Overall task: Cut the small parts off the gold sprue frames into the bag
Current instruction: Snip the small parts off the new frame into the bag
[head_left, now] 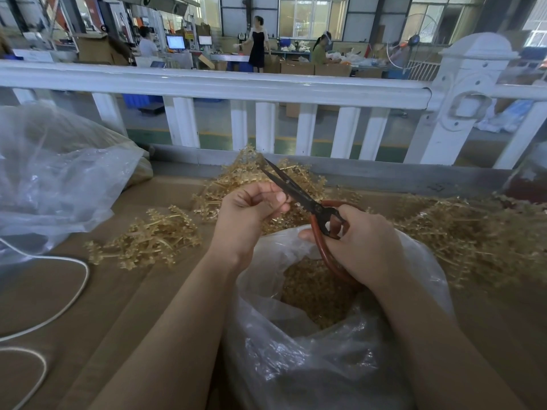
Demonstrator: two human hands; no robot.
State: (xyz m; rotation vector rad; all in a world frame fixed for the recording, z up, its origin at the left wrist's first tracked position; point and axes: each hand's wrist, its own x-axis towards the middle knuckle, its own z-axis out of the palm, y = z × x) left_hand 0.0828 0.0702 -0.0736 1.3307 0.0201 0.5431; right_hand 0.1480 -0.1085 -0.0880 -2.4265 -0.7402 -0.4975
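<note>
A gold sprue frame (pixel 251 170) is pinched in the curled fingers of the left hand (pixel 251 210), held up over the mouth of the clear bag (pixel 340 335) so that whatever is snipped can drop straight in. The scissors (pixel 302 199) are gripped by the right hand (pixel 364 247), fingers wrapped round the red loop handles, and the dark blades are parted, pointing toward eleven o'clock with the frame's top between them. A bed of cut gold parts (pixel 316 294) is already seen inside the bag, kept at six o'clock, close against the body. Frames are heaped on the brown counter (pixel 124 291): one pile (pixel 148 241) at nine o'clock, a larger one (pixel 473 238) at three o'clock, another (pixel 266 184) behind the hands at twelve, all within easy reach. A second, crumpled plastic bag (pixel 59 179) is left at ten o'clock, and a white cable (pixel 59 315) is trailed across the counter at eight.
</note>
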